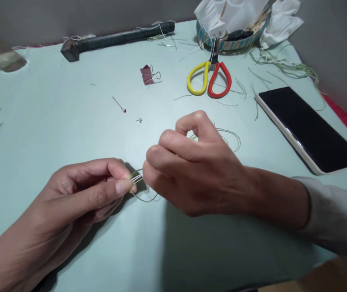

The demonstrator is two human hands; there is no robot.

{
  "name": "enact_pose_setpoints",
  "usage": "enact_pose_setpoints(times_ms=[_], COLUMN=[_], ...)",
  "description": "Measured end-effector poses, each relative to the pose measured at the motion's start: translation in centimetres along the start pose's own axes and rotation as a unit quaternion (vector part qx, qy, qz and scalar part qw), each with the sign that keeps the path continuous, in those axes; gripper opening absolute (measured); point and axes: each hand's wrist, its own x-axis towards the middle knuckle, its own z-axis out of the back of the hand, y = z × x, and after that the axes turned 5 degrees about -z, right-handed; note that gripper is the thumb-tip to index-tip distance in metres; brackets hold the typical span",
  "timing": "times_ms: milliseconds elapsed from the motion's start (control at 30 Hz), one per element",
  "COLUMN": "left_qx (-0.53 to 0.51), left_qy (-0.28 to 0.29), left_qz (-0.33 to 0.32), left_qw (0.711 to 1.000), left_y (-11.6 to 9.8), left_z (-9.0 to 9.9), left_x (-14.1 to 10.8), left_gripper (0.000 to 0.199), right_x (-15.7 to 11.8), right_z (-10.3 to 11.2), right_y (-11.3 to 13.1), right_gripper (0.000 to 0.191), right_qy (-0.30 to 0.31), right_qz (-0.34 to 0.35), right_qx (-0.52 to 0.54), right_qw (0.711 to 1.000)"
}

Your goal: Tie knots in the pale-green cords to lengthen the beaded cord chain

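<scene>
Between thumb and fingers, my left hand (91, 194) pinches a bundle of thin green and white cords (136, 178). These strands run across to my right hand (188, 166), which is curled closed over their other end; its fingertips are hidden behind its knuckles. A loose loop of green cord (147, 201) hangs below, between the two hands. More green cord (232, 134) curves out on the table behind my right hand. Just beyond the hands lie a small clear bead-like piece (139, 120) and a pin with a red tip (119, 105).
Yellow-and-red-handled scissors (209, 79) lean against a woven basket (234, 44) holding white packets. A dark red binder clip (147, 76) and a long dark metal bar (121, 39) lie farther back. At right are a phone (310, 127) and a heap of green threads (289, 67).
</scene>
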Motion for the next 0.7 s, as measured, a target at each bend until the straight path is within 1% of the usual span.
enact_pose_setpoints(times_ms=[67,167,233,300,367,433,467,500,567,633,700], left_qx=[0.003,0.017,0.02,0.016,0.01,0.005,0.002,-0.001,-0.003,0.003,0.016], left_qy=[0.0,0.001,-0.003,-0.004,0.004,0.014,0.019,0.02,0.02,0.019,0.022], left_qz=[0.004,-0.001,0.004,0.017,0.026,0.026,0.027,0.028,0.03,0.029,0.021], left_qw=[1.0,1.0,1.0,1.0,1.0,1.0,0.999,0.999,0.999,0.999,0.999], left_y=[-0.3,-0.4,-0.2,0.2,0.6,0.9,1.0,1.1,1.3,1.4,1.4], left_z=[0.1,0.3,0.6,0.9,1.3,1.6,1.8,2.0,2.4,2.7,2.8], left_x=[0.1,0.1,0.0,-0.2,-0.5,-0.7,-0.7,-0.8,-0.9,-1.1,-1.2], left_gripper=[0.028,0.028,0.028,0.029,0.032,0.033,0.034,0.033,0.03,0.029,0.032], right_x=[-0.5,-2.0,-3.3,-4.6,-5.6,-6.3,-6.6,-6.9,-7.4,-8.0,-8.7], right_z=[0.2,0.4,0.8,1.6,2.9,4.5,5.3,6.0,7.1,7.5,7.4], right_y=[-0.5,-1.2,-1.6,-2.0,-2.5,-3.3,-3.8,-4.2,-5.2,-5.9,-6.2], right_gripper=[0.049,0.046,0.045,0.045,0.045,0.046,0.046,0.046,0.044,0.046,0.043], right_qy=[0.006,-0.002,0.005,0.025,0.048,0.065,0.07,0.06,0.061,0.077,0.094], right_qz=[0.019,0.041,0.041,0.038,0.027,-0.015,-0.047,-0.06,-0.081,-0.069,-0.037], right_qx=[-0.043,-0.135,-0.179,-0.206,-0.222,-0.221,-0.22,-0.225,-0.251,-0.286,-0.297], right_qw=[0.999,0.99,0.983,0.978,0.974,0.973,0.972,0.971,0.963,0.953,0.95])
